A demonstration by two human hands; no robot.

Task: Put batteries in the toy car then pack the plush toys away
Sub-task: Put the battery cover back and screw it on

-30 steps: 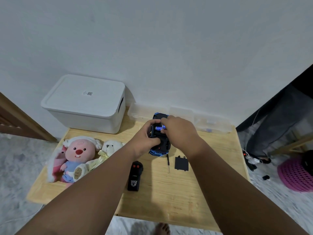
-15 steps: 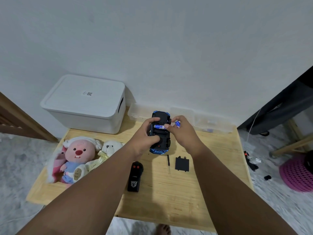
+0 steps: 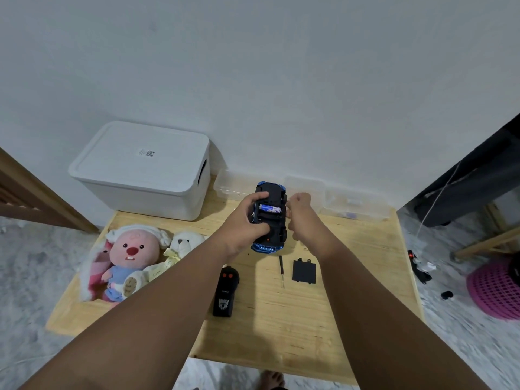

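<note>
Pale wall ahead, wooden bench [image 3: 281, 319] below it, and over the bench's far middle I hold the toy car [image 3: 270, 235] belly-up. Its long axis runs away from me toward the wall. The open bay lies across that axis, so the battery [image 3: 270, 208] seated in it points left to right.

My left hand [image 3: 244, 220] grips the car, fingers and thumb curled round its left flank. My right hand [image 3: 302, 218] sits just beside the right flank, level with the bay, so it is the nearer one for whatever goes in next. Its fingers are curled toward the palm; whether they hide another battery I cannot tell. I judge the next cell must go in crosswise, from the right.

On the bench just nearer me than the car lie the black cover [image 3: 304, 271] and the small screwdriver [image 3: 281, 270]. The plush toys [image 3: 132, 257] lie at the left edge, in front of the lidded white box [image 3: 143, 170].
</note>
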